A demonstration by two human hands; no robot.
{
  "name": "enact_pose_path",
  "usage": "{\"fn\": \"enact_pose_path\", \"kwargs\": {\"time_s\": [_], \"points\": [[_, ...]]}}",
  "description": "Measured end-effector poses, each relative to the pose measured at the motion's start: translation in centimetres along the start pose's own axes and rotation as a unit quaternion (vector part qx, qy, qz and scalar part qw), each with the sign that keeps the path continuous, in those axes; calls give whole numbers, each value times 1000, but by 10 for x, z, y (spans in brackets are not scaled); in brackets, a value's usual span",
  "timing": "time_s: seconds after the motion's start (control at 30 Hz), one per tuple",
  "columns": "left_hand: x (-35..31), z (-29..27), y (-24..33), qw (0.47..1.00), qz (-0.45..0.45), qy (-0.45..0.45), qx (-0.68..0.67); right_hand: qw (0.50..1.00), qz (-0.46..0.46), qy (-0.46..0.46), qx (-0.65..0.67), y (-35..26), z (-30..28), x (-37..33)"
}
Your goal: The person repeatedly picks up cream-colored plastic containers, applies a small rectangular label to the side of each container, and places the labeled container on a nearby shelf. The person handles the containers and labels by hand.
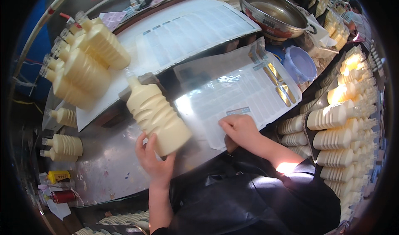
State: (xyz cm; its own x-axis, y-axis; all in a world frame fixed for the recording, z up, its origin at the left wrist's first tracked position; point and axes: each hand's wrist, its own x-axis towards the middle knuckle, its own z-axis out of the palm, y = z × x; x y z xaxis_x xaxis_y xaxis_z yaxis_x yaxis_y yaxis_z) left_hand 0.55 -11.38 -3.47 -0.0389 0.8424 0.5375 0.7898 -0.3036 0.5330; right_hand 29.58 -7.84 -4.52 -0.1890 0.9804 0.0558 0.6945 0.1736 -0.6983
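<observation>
A cream-coloured plastic bottle with a ribbed body leans over the metal table, its clear neck pointing up and away to the left. My left hand grips it near the base, thumb and fingers on either side. To the right, a sheet of clear labels with gold and blue parts lies on the work surface. My right hand is over the sheet's near edge, fingers curled together. Whatever they pinch, if anything, is too hidden to make out.
Several cream bottles stand at the far left. A larger label sheet covers the raised board behind. Far right are a metal pan and a lilac bucket. Stacked bottles line my right side. A red spool sits left.
</observation>
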Motion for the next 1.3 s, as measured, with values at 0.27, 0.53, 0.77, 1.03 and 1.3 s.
{"fn": "enact_pose_path", "kwargs": {"time_s": [0.27, 0.53, 0.77, 1.03, 1.3], "points": [[-7, 8, 0, 993, -77, -6, -92, 989, -10, 104, -108, 34, -27, -15], [-6, 7, 4, 996, -64, -13, -57, 987, -47, 59, -140, 27, 6, 63], [-7, 9, 4, 998, -45, -12, -44, 974, 24, -13, -226, 34, -8, 83], [-10, 13, 0, 999, -22, -9, -40, 945, 99, -61, -306, 33, -37, -23], [-11, 6, 3, 998, -41, -23, -33, 969, 14, -28, -244, 13, -30, -60]]}}
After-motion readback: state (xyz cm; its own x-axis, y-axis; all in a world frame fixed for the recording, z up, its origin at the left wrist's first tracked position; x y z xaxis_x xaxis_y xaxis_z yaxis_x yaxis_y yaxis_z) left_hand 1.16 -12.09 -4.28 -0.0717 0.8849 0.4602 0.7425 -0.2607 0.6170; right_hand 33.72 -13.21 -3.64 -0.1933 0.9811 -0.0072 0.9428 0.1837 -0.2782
